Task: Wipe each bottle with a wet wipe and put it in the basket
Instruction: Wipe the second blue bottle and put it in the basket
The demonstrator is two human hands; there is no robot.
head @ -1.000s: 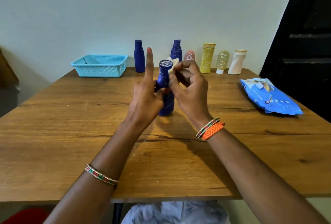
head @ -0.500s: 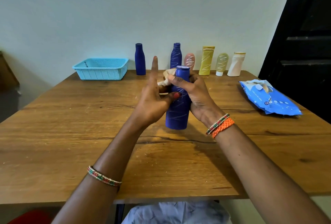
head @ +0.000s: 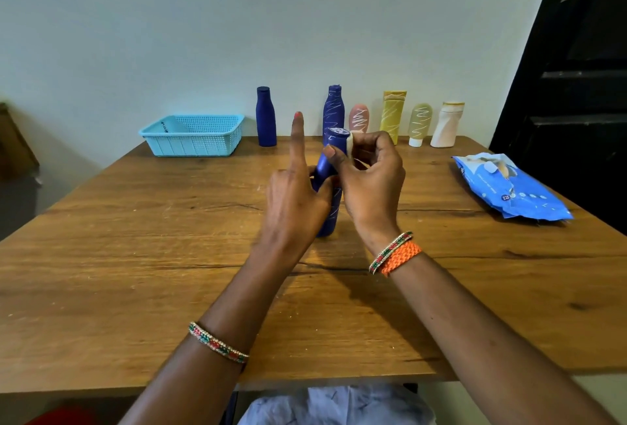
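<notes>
A: Bottle position?
B: Blue bottle [head: 328, 193] upright, held above the table [head: 135, 255] — well in front of the basket [head: 193, 144].
A: Hand states?
B: Left hand [head: 295, 200] gripping the body, forefinger raised. Right hand [head: 371, 183] pinching the wet wipe [head: 349, 145] against the cap.
A: Handling?
B: Likely light, rigid plastic — slick once damp. Best held at mid-body.

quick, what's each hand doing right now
left hand: grips the blue bottle, index finger raised
right hand: pinches the wet wipe against the bottle's cap
</notes>
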